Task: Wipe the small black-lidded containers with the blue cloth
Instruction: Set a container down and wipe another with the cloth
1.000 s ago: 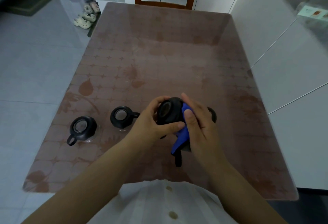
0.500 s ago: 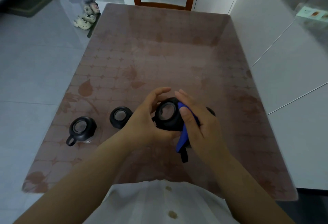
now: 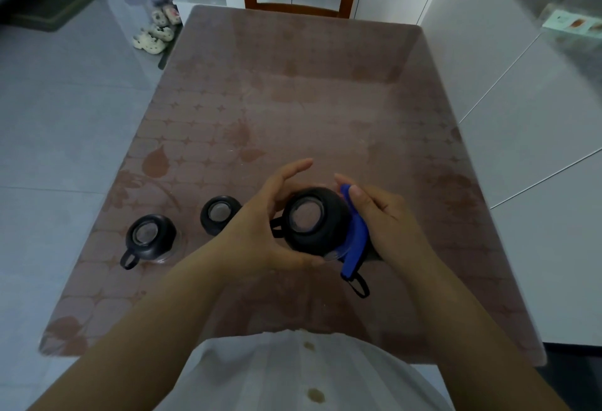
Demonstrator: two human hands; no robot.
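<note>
Left hand (image 3: 260, 228) grips the small black-lidded clear container (image 3: 312, 221) steady so right hand (image 3: 387, 215) can pinch the blue cloth (image 3: 356, 234) against it.

1. No word, number or brand name can be read anywhere in view.
2. A pale packet (image 3: 574, 23) lies on the white counter (image 3: 521, 110) at the far right. Its printing (a brown picture and a small dark mark) is too blurred to read.
3. The black lids (image 3: 150, 234) of the containers bear no legible mark, only clear round windows.
</note>
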